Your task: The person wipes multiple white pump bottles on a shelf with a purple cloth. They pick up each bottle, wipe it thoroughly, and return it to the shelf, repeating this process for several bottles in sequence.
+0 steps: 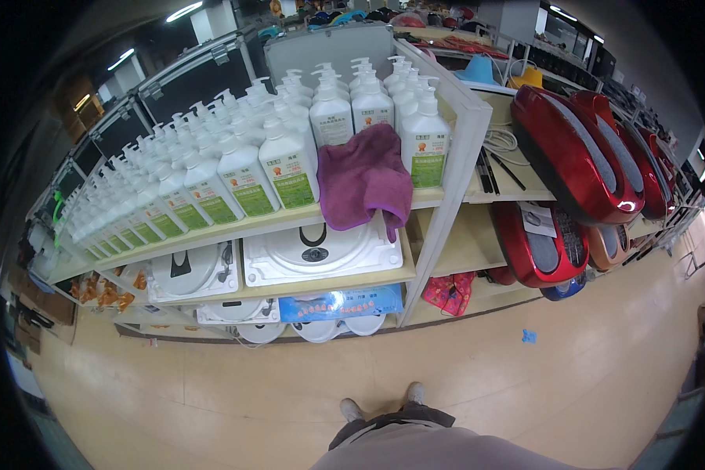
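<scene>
Neither of my hands is in view. Before me stands a cream-coloured shelf unit. Its top shelf holds rows of white pump bottles with green and white labels, standing upright and close together. A purple cloth lies draped against the front bottles near the right end and hangs over the shelf edge. On the shelf below lie white appliances with round tops, one a white panel with a dark handle. A blue box with writing sits under it.
To the right, red foot massagers lean out over the shelves beside black rods and a coiled white cable. A pink patterned bag lies lower down. A small blue scrap is on the floor. Black cases stand behind the bottles.
</scene>
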`<state>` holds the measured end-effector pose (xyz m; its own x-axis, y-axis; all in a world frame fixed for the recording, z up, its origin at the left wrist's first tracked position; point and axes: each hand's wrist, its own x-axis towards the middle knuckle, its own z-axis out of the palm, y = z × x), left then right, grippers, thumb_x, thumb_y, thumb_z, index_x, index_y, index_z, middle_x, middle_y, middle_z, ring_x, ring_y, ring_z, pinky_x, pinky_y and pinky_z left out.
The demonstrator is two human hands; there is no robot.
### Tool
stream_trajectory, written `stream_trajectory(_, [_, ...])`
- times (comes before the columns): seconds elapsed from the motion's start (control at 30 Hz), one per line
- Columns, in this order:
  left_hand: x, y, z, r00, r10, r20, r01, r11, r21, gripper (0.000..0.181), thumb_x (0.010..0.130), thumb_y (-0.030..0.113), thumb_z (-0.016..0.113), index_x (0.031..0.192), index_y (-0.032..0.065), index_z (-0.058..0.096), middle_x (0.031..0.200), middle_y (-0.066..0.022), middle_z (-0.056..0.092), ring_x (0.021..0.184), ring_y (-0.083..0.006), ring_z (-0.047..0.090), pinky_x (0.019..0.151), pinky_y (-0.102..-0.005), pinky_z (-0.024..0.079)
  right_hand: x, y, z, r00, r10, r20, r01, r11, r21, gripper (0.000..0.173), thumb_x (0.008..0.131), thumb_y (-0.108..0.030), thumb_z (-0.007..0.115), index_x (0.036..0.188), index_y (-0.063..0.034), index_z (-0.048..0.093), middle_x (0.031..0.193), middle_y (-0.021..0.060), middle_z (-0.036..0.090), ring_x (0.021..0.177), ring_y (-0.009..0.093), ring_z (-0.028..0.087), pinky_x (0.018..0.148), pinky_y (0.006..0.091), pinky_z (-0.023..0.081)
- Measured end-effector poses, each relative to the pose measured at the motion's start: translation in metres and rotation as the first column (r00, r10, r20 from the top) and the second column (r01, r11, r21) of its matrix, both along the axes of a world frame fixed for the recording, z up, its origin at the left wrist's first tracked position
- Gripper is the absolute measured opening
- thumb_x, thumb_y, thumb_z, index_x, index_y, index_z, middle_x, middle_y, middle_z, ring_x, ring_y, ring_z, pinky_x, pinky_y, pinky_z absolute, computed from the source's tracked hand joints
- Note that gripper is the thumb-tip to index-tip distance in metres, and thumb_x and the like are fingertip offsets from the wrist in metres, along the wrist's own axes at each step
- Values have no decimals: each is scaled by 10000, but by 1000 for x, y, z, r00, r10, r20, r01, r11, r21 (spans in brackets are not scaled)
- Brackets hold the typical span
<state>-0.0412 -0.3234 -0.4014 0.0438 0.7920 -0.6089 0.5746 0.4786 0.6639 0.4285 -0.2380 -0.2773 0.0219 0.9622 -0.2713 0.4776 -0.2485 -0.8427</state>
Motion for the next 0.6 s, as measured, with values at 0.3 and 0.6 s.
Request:
stream_trajectory(0.3, [-4,-20,-4,999,28,-18,-29,998,-57,549,971,459,556,1216,-17,681,1267,-190,685,1164,-305,641,1028,-408,469,22,-87,-70,999,13,-41,-26,943,-333,416,973,-324,570,1276,-66,690,1299,144,682,1160,279,653,1001,377,501])
stream_trajectory(0.6, [-3,-25,-2,999,32,-24,-33,997,-71,554,972,460,555,1221,-20,678,1270,-189,683,1169,-303,638,1033,-407,466,25,-98,-85,996,30,-84,-60,922,-383,414,976,-318,568,1279,-62,688,1300,143,682,1162,277,652,1005,376,499])
